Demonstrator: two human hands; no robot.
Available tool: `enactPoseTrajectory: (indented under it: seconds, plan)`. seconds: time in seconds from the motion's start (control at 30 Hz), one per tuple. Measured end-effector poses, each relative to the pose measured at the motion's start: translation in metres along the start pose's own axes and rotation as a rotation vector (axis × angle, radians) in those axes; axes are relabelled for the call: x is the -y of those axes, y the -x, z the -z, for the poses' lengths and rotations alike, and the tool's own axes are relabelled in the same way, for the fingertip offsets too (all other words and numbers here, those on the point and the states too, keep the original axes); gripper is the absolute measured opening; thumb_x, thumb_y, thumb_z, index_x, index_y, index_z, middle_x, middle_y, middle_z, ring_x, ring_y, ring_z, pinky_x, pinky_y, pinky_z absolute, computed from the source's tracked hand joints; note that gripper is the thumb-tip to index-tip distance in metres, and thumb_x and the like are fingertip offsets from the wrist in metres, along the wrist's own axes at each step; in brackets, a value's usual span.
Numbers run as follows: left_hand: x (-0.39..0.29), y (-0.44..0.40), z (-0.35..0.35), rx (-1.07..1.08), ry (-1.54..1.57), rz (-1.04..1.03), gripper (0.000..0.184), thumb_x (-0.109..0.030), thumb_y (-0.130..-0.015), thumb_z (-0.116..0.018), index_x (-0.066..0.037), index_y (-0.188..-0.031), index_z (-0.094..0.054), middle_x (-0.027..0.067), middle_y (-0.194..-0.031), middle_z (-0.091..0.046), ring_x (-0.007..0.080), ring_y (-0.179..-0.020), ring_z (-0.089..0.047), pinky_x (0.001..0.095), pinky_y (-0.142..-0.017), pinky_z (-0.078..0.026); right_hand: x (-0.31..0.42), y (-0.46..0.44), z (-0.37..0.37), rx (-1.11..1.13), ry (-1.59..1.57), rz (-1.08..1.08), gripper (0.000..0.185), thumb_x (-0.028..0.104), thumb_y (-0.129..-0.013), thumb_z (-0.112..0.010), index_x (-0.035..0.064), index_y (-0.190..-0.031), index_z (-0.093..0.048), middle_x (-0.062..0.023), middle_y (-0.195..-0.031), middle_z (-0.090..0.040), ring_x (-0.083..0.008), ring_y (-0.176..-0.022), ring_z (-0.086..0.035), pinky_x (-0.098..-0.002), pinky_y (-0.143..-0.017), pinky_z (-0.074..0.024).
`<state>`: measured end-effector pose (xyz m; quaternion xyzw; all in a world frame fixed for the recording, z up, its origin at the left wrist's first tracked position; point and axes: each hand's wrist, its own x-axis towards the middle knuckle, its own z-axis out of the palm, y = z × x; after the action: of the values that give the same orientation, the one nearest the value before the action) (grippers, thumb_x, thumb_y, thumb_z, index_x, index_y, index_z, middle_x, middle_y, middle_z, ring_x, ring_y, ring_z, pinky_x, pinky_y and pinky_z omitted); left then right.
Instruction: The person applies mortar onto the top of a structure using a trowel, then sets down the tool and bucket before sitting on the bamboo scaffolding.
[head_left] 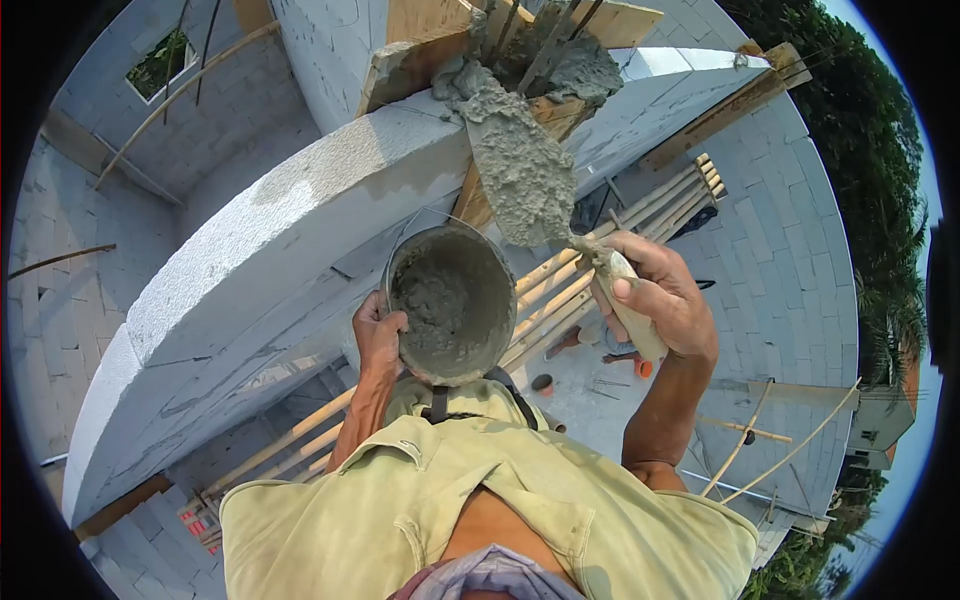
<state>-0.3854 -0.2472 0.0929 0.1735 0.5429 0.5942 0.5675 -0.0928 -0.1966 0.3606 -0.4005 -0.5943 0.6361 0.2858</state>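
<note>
My left hand (pixel 378 335) grips the rim of a round bucket (pixel 497 300) at its left side, holding it in front of my chest. Wet grey mortar (pixel 435 300) lies inside the bucket. My right hand (pixel 665 295) is closed round the pale handle of a trowel (pixel 630 300). Thick mortar covers the trowel's blade, which points up and left to the top of the wall. Its tip meets a wet heap of mortar (pixel 585 75) beside upright rebar (pixel 550 45) and wooden formwork boards (pixel 425 65).
A white block wall (pixel 290 205) runs across in front of me. Bamboo poles (pixel 560 290) pass below the bucket and trowel. Far below is a floor (pixel 590 385) with part of another person (pixel 600 338). A plank (pixel 710 120) is fixed against the wall at upper right.
</note>
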Motion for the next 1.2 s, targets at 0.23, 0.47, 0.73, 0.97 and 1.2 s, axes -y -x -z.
enactPoseTrajectory:
  seconds: [0.23,0.47,0.73,0.97,1.2]
  plan:
    - [-0.025,0.012,-0.051,0.23,-0.212,-0.073,0.012,0.004,-0.066,-0.058,-0.005,-0.072,-0.053,-0.006,-0.069,-0.043,0.0057,-0.062,-0.034,0.0251,-0.054,-0.028,-0.16,-0.007,-0.049,-0.26,1.191,-0.118,0.031,0.014,-0.079,-0.07,-0.0049,-0.104,-0.064,-0.0244,-0.093,-0.067,-0.0414,-0.077,-0.069,-0.0464,-0.066,-0.0554]
    - [-0.015,0.016,-0.078,0.417,-0.444,-0.197,0.018,0.003,-0.069,-0.059,-0.005,-0.068,-0.042,-0.0065,-0.068,-0.037,0.0064,-0.062,-0.031,0.0267,-0.054,-0.026,-0.205,0.005,-0.06,-0.105,0.949,-0.405,0.026,0.016,-0.078,-0.064,-0.0062,-0.091,-0.066,-0.0275,-0.088,-0.07,-0.0421,-0.076,-0.07,-0.0517,-0.066,-0.0533]
    - [-0.011,0.01,-0.061,0.366,-0.322,-0.208,0.023,0.004,-0.067,-0.059,-0.009,-0.066,-0.04,-0.0074,-0.067,-0.032,0.0057,-0.063,-0.028,0.0276,-0.054,-0.024,-0.217,0.009,-0.061,0.022,0.143,-0.456,0.037,0.031,-0.089,-0.067,-0.0052,-0.097,-0.067,-0.0082,-0.064,-0.058,-0.0177,-0.057,-0.058,-0.0352,-0.056,-0.046]
    - [-0.039,-0.009,-0.035,0.171,0.071,-0.048,0.018,0.008,-0.065,-0.056,-0.008,-0.071,-0.049,-0.0046,-0.068,-0.047,0.0071,-0.058,-0.038,0.0247,-0.053,-0.033,-0.131,0.022,-0.062,0.006,0.105,-0.385,0.03,0.029,-0.095,-0.067,-0.0015,-0.095,-0.064,-0.0024,-0.061,-0.056,-0.0117,-0.052,-0.051,-0.0332,-0.052,-0.0406]
    - [-0.033,-0.007,-0.018,0.131,0.123,-0.005,0.018,0.009,-0.065,-0.056,-0.006,-0.075,-0.053,-0.0012,-0.069,-0.055,0.0084,-0.057,-0.046,0.0242,-0.054,-0.04,0.003,0.016,-0.041,0.054,0.019,-0.109,0.028,0.019,-0.097,-0.067,-0.0045,-0.112,-0.06,-0.0077,-0.08,-0.061,-0.0085,-0.053,-0.054,-0.0266,-0.049,-0.0445]
